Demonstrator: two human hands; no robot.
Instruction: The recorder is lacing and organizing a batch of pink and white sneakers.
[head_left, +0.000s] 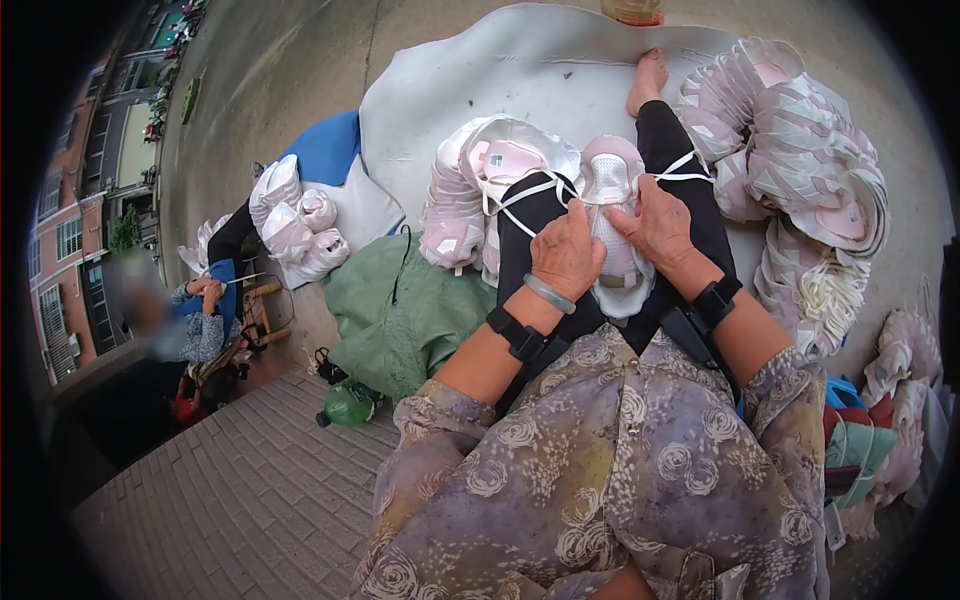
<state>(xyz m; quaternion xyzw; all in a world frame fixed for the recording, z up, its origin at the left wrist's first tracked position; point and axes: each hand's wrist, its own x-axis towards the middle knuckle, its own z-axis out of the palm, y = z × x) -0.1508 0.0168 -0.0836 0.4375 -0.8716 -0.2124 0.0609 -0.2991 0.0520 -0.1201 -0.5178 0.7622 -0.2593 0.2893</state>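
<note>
A pale pink and white shoe upper (612, 228) lies between my thighs, its mesh tongue facing up. My left hand (567, 253) is closed at its left edge, pinching a white shoelace (530, 190) that loops leftward over my dark trouser leg. At the right edge my right hand (657, 226) is closed too, its thumb on the tongue and its fingertips at the lace running right over my other leg. My fingers partly hide the eyelets. Beside my left thigh a curved row of nested shoe uppers (455, 205) rests on the pale sheet.
More stacked uppers (810, 140) lie to the right, near a bundle of white laces (832, 290). A green sack (405, 310) and a green bottle (350, 403) sit at the left. Another person (190, 310) sits farther left, beside more uppers (300, 225). The pale sheet (450, 90) spreads ahead.
</note>
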